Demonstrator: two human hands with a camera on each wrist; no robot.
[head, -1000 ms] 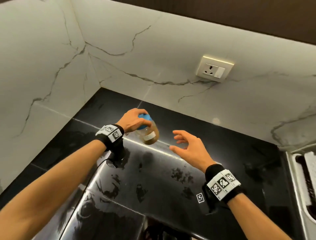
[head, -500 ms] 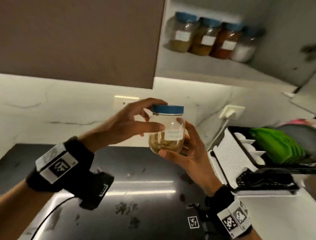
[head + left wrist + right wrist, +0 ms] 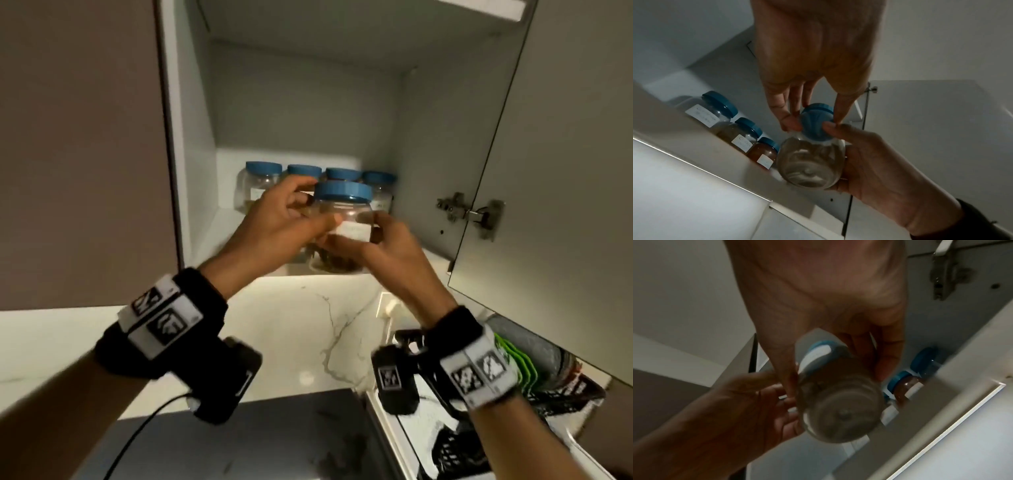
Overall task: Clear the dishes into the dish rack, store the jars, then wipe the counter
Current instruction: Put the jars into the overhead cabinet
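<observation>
— Blue-lidded jar (image 3: 342, 226), clear plastic with a white label: where is it?

— At the open front of the cabinet (image 3: 301, 102), held between both hands at the front edge of the shelf (image 3: 239, 219). Brownish contents sit low inside it.

— How does the left hand (image 3: 274, 226) hold it?

— Its fingers (image 3: 785, 120) are curled round the jar's upper part, tips at the blue lid (image 3: 816, 123), thumb across the front beside the label.

— And the right hand (image 3: 394, 246)?

— It cups the jar's lower half from the other side, fingers (image 3: 885, 360) and thumb wrapped round the body. From the right wrist view the jar's base (image 3: 840, 413) faces the camera.

— What is behind the jar?

— Four more jars (image 3: 262, 185) with blue lids stand in a row at the back of the shelf, labels forward. Whether the held jar touches the shelf I cannot tell.

— Anything else around the cabinet?

— Its door (image 3: 565, 171) stands open to the right of the jar, hinge (image 3: 469, 212) showing. Below the cabinet lie the marble backsplash (image 3: 308, 325), the dark surface (image 3: 274, 438) and, under the door, a dish rack (image 3: 561, 387) with green plates (image 3: 517, 363).
</observation>
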